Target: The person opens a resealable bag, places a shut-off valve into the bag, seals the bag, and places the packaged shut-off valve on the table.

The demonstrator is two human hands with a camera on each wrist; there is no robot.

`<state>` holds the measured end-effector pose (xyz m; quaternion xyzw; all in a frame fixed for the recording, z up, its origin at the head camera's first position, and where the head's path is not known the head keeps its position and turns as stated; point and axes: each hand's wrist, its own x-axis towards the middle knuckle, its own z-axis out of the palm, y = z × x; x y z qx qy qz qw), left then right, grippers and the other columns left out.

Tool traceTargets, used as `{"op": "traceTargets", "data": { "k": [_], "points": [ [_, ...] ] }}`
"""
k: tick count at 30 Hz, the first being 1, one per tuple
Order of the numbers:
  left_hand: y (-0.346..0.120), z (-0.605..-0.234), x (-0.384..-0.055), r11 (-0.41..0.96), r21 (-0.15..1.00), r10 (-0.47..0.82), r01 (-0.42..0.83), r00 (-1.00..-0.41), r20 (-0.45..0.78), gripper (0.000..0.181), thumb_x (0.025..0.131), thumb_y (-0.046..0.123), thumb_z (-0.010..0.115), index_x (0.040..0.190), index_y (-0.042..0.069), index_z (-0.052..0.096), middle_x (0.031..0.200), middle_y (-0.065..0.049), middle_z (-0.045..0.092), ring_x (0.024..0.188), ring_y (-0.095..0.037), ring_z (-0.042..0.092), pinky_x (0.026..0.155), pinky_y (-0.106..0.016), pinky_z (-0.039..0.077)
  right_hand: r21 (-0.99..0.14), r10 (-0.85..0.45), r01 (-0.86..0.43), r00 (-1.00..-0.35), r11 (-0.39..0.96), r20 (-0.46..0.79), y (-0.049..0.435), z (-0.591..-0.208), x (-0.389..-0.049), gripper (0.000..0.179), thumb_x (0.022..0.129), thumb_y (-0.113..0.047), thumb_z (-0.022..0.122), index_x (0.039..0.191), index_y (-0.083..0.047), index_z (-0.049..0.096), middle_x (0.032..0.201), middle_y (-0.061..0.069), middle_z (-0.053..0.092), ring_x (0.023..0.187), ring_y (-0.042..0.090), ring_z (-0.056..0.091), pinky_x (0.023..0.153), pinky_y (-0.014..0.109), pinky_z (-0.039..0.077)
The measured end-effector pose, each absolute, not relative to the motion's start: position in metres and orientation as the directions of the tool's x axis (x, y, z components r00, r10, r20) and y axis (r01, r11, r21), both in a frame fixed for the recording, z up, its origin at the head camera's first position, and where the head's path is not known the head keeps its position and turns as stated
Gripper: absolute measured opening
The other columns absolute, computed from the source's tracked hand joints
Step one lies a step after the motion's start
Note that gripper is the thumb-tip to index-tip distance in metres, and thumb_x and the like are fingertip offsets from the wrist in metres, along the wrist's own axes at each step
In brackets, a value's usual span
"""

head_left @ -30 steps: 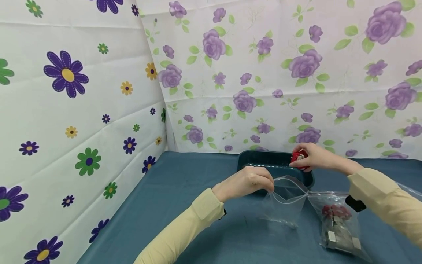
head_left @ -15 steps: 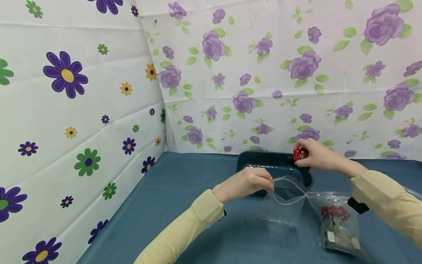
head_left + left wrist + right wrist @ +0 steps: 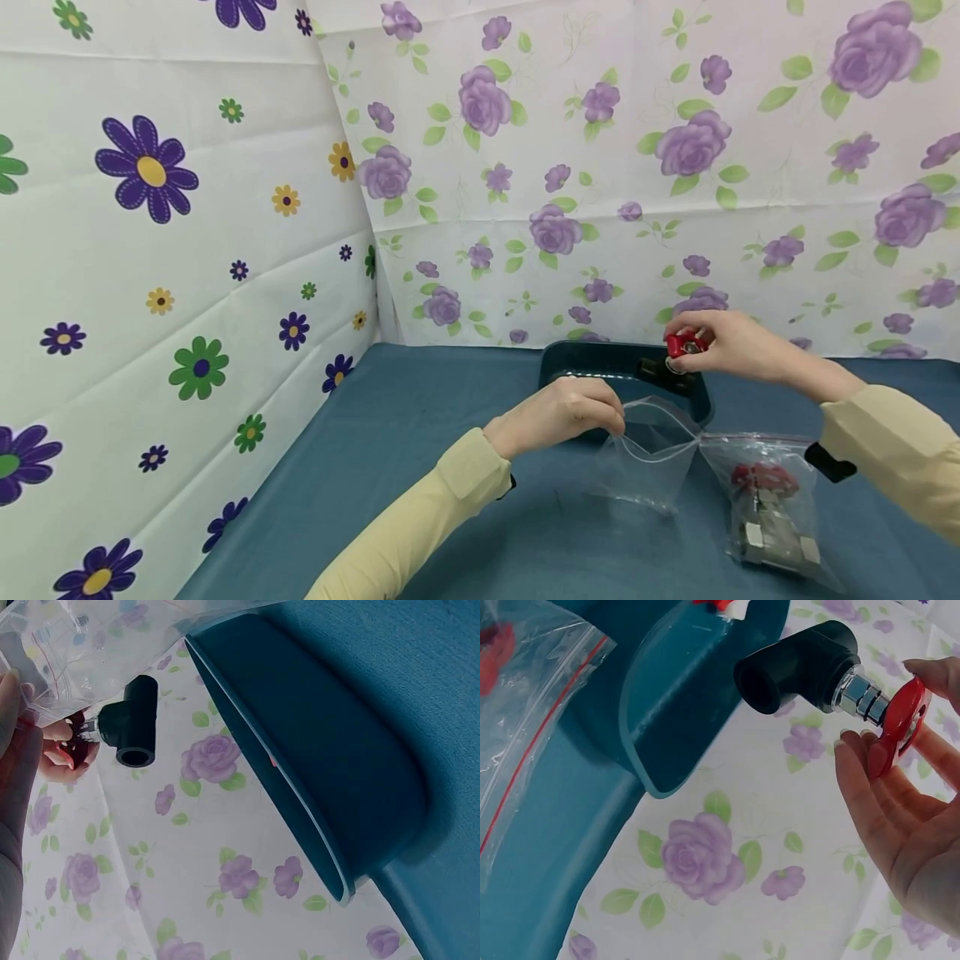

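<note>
My right hand (image 3: 738,346) pinches the red handwheel of a valve (image 3: 802,671) over the right end of the dark green tray (image 3: 585,360). The valve has a black tee-shaped body and a silver stem; its body points down and left in the head view. My left hand (image 3: 566,414) pinches the rim of a transparent zip bag (image 3: 648,477), whose mouth gapes in front of the tray. No object shows inside this bag. In the left wrist view, part of the bag (image 3: 90,656) hangs between the camera and the right hand (image 3: 64,771).
To the right lies another zip bag (image 3: 806,454) with a metal valve (image 3: 776,533) inside, its handwheel red. A small red-and-white piece (image 3: 731,607) shows in the tray. Flowered sheets (image 3: 487,167) stand behind and left of the blue-covered table (image 3: 420,400).
My right hand has drawn slightly up and right with the valve, whose black body has come into sight over the tray. The left hand and its bag have stayed in place.
</note>
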<state>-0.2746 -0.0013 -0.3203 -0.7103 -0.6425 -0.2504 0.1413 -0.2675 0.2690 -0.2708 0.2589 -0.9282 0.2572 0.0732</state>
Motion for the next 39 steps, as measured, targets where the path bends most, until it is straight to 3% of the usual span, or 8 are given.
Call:
{"op": "traceTargets", "data": {
  "k": [13, 25, 39],
  "points": [
    [-0.001, -0.323, -0.277, -0.133, 0.033, 0.812, 0.991, 0.090, 0.577, 0.010, 0.084, 0.000, 0.062, 0.086, 0.008, 0.069, 0.090, -0.002, 0.058, 0.085, -0.004, 0.051, 0.080, -0.012, 0.037, -0.523, -0.421, -0.517, -0.856, 0.678, 0.301, 0.271, -0.249, -0.255, 0.034, 0.081, -0.019, 0.071, 0.109, -0.004, 0.059, 0.090, 0.009, 0.058, 0.075, 0.019, 0.062, 0.058, 0.030, 0.050],
    [0.001, -0.327, -0.282, -0.170, 0.049, 0.793, 0.984, 0.107, 0.600, 0.011, 0.083, -0.003, 0.062, 0.087, 0.006, 0.067, 0.091, -0.005, 0.057, 0.087, -0.006, 0.052, 0.080, -0.013, 0.038, -0.672, -0.422, -0.471, -0.871, 0.572, 0.251, 0.271, -0.229, -0.239, 0.034, 0.088, -0.016, 0.062, 0.118, -0.003, 0.053, 0.104, 0.016, 0.058, 0.082, 0.019, 0.063, 0.062, 0.034, 0.052],
    [0.001, -0.329, -0.283, -0.135, 0.054, 0.796, 0.989, 0.076, 0.600, 0.010, 0.083, -0.002, 0.063, 0.088, 0.006, 0.068, 0.091, -0.005, 0.057, 0.087, -0.005, 0.052, 0.080, -0.012, 0.038, -0.724, -0.481, -0.457, -0.854, 0.516, 0.197, 0.271, -0.229, -0.227, 0.033, 0.087, -0.009, 0.062, 0.118, -0.002, 0.052, 0.105, 0.018, 0.057, 0.078, 0.024, 0.063, 0.061, 0.038, 0.052]
  ]
}}
